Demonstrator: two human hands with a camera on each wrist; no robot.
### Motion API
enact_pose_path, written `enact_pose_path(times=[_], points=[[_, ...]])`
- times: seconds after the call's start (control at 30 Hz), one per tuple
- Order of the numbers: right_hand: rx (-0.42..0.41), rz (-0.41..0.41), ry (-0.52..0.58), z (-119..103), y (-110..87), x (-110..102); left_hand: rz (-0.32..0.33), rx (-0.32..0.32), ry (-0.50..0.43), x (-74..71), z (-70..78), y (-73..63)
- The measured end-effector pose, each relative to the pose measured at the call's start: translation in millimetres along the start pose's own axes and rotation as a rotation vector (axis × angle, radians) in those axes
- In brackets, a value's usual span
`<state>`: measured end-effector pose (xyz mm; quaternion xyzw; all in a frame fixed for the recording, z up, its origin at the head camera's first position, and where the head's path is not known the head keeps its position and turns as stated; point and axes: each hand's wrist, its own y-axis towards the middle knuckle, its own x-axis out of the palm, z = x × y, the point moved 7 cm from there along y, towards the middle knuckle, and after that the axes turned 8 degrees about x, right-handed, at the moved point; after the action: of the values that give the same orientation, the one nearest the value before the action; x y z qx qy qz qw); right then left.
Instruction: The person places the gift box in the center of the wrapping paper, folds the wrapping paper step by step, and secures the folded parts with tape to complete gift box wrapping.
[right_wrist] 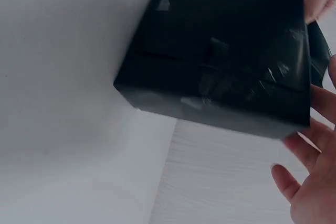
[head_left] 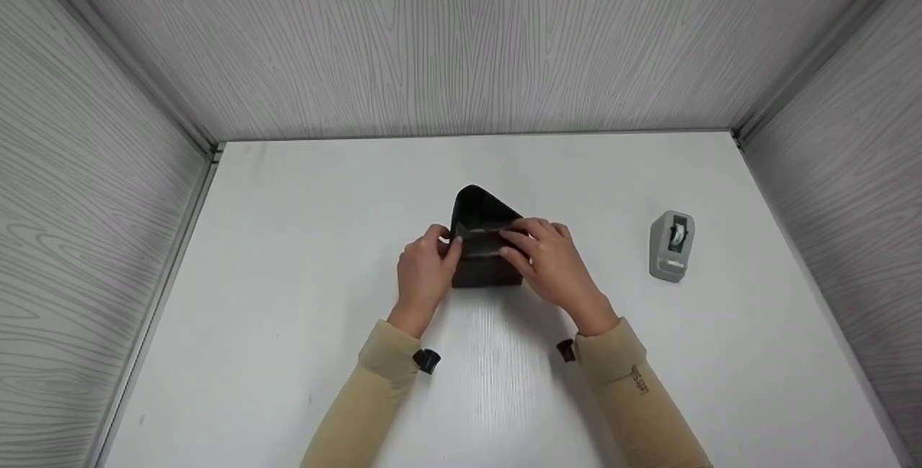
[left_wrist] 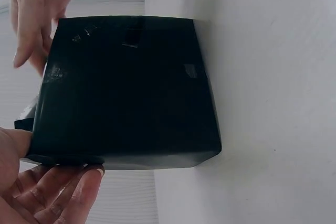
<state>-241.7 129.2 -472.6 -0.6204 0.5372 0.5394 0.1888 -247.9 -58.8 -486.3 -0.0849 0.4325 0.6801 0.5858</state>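
Note:
A black box (head_left: 487,271) with an open top stands in the middle of the white table, its back part rising to a rounded peak. Patches of clear tape (right_wrist: 191,102) shine on its sides. My left hand (head_left: 423,270) grips the box's left upper edge, thumb at the top and fingers bent against the side. Over the right part of the opening reaches my right hand (head_left: 551,263), its fingers mostly extended and touching the dark flap (head_left: 481,243) across the top. In the right wrist view its little finger stands apart from the box.
A grey tape dispenser (head_left: 671,246) with a roll of clear tape stands on the table (head_left: 288,273) to the right. Wood-grained panels (head_left: 475,43) enclose the back and both sides. Small black devices (head_left: 427,361) sit at both sleeve cuffs.

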Motion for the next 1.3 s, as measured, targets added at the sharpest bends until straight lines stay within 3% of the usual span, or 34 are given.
enact_pose_path(times=[0.3,0.43,0.8,1.3], points=[[-0.065,0.12,0.128,11.5,-24.9,-17.8,0.015,0.008,-0.007,-1.0,-0.6,-0.4],[-0.089,0.121,0.129,13.3,-30.6,-18.7,0.016,0.009,-0.007,-1.4,-0.1,-0.3],[-0.055,0.0,0.021,12.2,-21.7,-5.2,0.007,0.007,-0.009,0.0,-0.1,0.0],[-0.019,-0.034,-0.194,0.3,8.1,11.2,0.003,0.003,-0.002,1.0,-1.1,-0.2]])
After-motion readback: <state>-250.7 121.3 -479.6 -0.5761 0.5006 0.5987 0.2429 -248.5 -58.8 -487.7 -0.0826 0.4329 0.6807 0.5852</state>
